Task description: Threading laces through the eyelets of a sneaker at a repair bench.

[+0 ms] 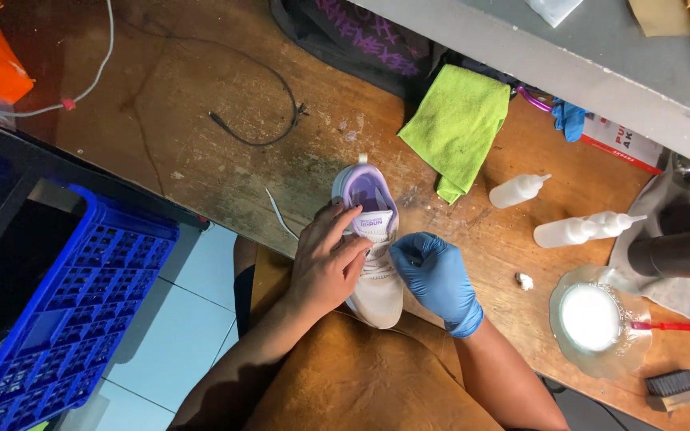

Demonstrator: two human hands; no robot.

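Far left, at eight o'clock: blue plastic crate, lattice-walled. At centre, on the scuffed wooden counter edge: white mesh sneaker with lilac lining, long axis twelve to six, toe toward the lap. Bare left hand draped over its nine-o'clock side, fingers spread across tongue and laces. Blue-gloved right hand at three o'clock, fingers curled together against the laces; pinching or not, cannot tell. Both equally near. Further right: lime microfibre cloth, soft white squeeze bottles, brush.

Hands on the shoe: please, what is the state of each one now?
Left hand: bare, fingers resting on the tongue of the white shoe, steadying it.
Right hand: in a blue glove, closed at the shoe's side; what it pinches cannot be told.
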